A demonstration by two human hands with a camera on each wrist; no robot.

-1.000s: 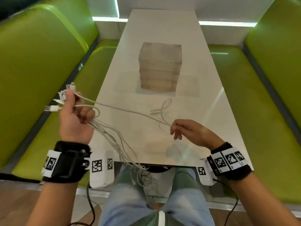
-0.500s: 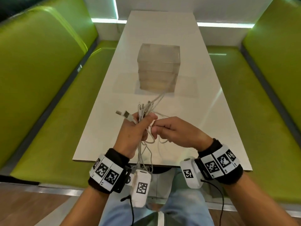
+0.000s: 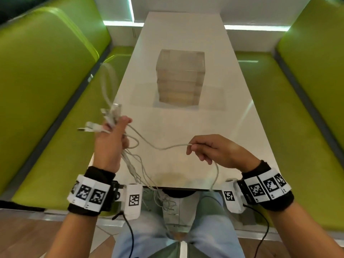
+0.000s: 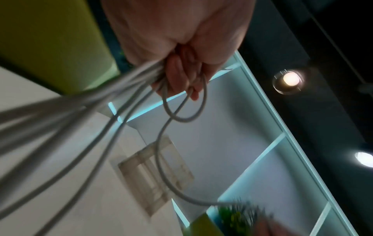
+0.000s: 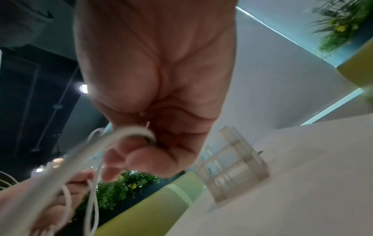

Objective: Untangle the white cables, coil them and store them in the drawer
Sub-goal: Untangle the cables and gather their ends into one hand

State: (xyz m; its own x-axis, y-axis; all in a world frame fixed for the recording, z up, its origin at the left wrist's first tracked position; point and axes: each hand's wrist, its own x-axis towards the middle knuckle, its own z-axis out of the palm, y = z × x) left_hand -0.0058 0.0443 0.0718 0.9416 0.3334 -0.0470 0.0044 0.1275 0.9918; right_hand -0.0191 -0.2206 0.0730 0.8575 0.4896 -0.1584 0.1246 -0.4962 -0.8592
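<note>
Hands are separating again: left hand point(image 3: 109, 144) is gripping the white cables point(image 3: 113, 116), right hand point(image 3: 216, 151) is pinching one strand point(image 3: 167, 147), drawing it free; untangling is progressing.

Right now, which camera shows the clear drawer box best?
The head view: the drawer box stands whole and centred on the table. The right wrist view shows it tilted and partly hidden; the left wrist view shows it blurred behind cables.

Hands parted since 0.5 s ago: left hand point(image 3: 111, 144) swung left with cables point(image 3: 111, 116), right hand point(image 3: 214, 151) drew one strand right
</note>
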